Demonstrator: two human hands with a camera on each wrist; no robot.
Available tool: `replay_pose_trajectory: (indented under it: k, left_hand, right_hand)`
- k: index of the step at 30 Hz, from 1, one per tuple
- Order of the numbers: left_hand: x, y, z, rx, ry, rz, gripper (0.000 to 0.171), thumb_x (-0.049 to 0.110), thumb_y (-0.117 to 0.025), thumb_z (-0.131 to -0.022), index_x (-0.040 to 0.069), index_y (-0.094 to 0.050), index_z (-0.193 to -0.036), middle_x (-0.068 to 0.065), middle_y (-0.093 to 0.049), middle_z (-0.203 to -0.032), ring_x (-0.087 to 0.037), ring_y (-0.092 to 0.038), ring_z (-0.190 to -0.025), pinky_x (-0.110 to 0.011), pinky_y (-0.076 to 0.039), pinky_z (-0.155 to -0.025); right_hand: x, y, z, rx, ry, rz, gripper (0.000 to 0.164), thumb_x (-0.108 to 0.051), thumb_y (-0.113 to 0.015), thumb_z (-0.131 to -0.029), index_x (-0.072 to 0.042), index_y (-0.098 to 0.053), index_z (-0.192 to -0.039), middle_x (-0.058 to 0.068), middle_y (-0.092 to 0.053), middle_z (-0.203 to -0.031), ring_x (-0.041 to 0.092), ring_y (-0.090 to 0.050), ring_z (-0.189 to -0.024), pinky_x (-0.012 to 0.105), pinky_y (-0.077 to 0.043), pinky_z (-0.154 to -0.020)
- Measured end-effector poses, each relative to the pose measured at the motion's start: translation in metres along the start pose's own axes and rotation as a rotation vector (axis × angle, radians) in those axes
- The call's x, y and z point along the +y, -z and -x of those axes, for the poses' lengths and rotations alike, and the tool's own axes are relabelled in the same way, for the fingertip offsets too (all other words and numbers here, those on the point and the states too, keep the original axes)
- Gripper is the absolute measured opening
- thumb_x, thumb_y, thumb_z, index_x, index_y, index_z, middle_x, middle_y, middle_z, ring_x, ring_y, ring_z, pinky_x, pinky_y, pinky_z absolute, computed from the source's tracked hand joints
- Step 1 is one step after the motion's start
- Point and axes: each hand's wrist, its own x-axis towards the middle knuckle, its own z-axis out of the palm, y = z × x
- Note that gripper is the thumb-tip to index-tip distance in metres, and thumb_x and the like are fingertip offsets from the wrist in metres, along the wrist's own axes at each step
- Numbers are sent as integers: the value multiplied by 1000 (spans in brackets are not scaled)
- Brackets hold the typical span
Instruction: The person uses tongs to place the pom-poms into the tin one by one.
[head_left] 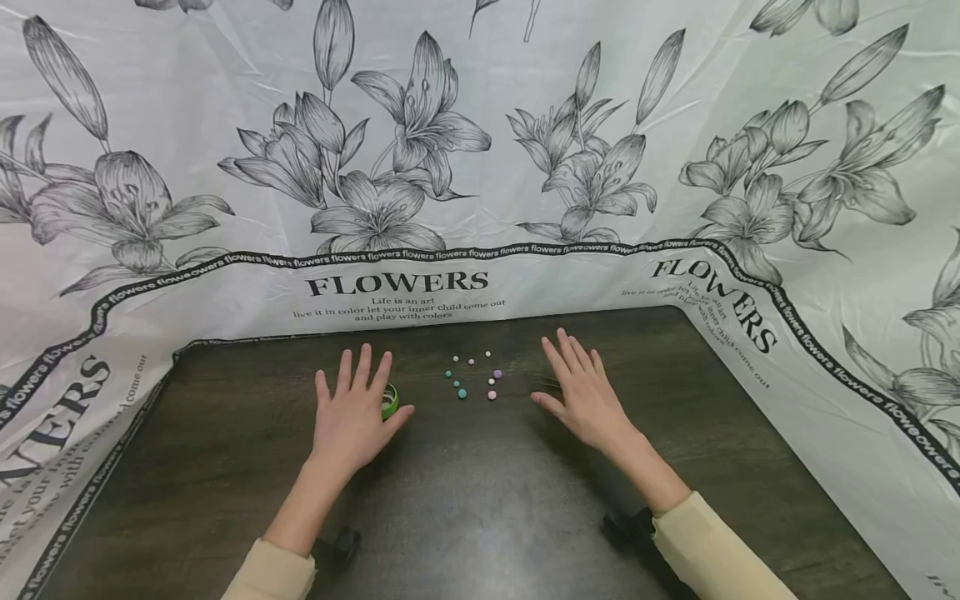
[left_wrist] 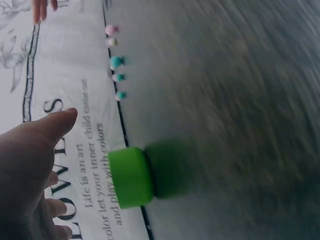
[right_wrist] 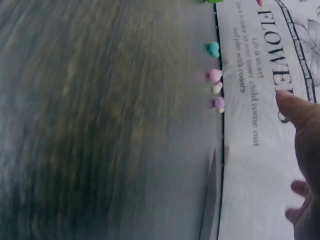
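Note:
My left hand [head_left: 348, 422] is spread with straight fingers above the left part of the table, holding nothing. Beside its thumb stands a short green ring-like thing [left_wrist: 131, 177], partly hidden by the hand in the head view. Spread likewise, my right hand [head_left: 588, 402] holds nothing. Close to its thumb and partly covered lies a slim grey pointed thing [right_wrist: 210, 195]; its kind is unclear. Between the hands are several small beads, among them a teal bead [head_left: 462, 394], a pink bead [head_left: 492, 395], a purple bead [head_left: 497, 374] and a white bead [head_left: 488, 354].
The dark wood-grain table [head_left: 480, 500] carries all these things. White cloth [head_left: 540, 283] with printed lilies and lettering hangs along its back and sides. Dark bands or shadows show near both wrists.

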Motion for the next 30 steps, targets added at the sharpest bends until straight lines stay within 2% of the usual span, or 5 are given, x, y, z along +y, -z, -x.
replay_pose_trajectory:
  k: [6, 15, 23, 27, 30]
  left_hand:
    - [-12, -4, -1, -19, 25, 34, 99, 59, -70, -92, 9, -26, -164, -24, -13, -168, -46, -5, -154, -75, -1, -116]
    - [-26, -12, 3, -42, 51, 92, 104, 58, -73, -89, 5, -23, -164, -27, -20, -166, -48, -12, -153, -75, -9, -116]
    - [-39, -22, 0, -116, 157, 415, 111, 54, -77, -87, 4, -16, -164, -30, -23, -163, -54, -22, -147, -77, -22, -112]
    - [-44, -26, 1, -128, 198, 532, 110, 52, -79, -87, 5, -16, -164, -30, -27, -162, -56, -31, -142, -75, -34, -106]
    - [-48, -29, 1, -140, 195, 592, 108, 49, -80, -87, 4, -18, -164, -29, -31, -161, -54, -34, -142, -71, -34, -108]
  right_hand:
    - [10, -6, 0, 50, 42, -169, 96, -39, -77, -94, -13, -20, -166, 11, -11, -171, 38, -26, -152, 61, -27, -119]
    - [20, -20, 5, 2, -4, -218, 102, -40, -80, -91, -19, -16, -167, 11, -12, -171, 41, -27, -150, 62, -40, -109]
    - [39, -27, 5, -47, -75, -297, 101, -35, -82, -90, -11, -20, -165, 18, -17, -169, 43, -24, -151, 65, -39, -108]
    - [51, -28, 5, -76, -106, -330, 98, -32, -82, -90, -6, -23, -164, 21, -19, -168, 45, -23, -150, 67, -34, -111]
    - [59, -30, 5, -107, -133, -356, 96, -32, -81, -91, -5, -23, -163, 21, -19, -168, 46, -23, -150, 67, -31, -113]
